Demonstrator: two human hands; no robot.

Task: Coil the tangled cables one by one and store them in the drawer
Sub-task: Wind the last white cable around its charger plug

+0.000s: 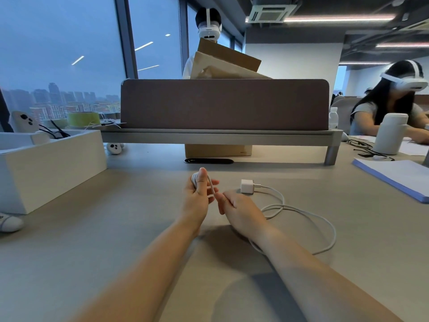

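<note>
White cable (pixel 308 213) is partly wound. A small coil (pixel 194 180) is gripped in the left hand (pixel 197 196), with the thumb laid upright across the turns and the fingers curled round them from behind. A short strand is run from the coil down to the right hand (pixel 239 210) and is pinched there at the fingertips. The other fingers are curled in. The pinch is seen only from the back of the hand. Both hands are positioned close together over the middle of the desk (pixel 116 228), nearly touching.

The unwound part of the cable is laid loose on the desk to the right of the right hand, in a couple of overlapping loops. One run is passed under the right forearm. The far end is plugged into a white charger block (pixel 246 186), set on the desk just beyond the right hand.

A white open box (pixel 53 163) is placed at the left side of the desk, and black cables (pixel 54 132) are seen sticking out of it. Whether this is the drawer cannot be told.

A grey divider panel (pixel 222 104) is mounted across the back of the desk, with a cardboard box (pixel 218 150) seen beneath its shelf. A white bottle (pixel 390 133) and a paper stack (pixel 399 177) are located far right.
</note>
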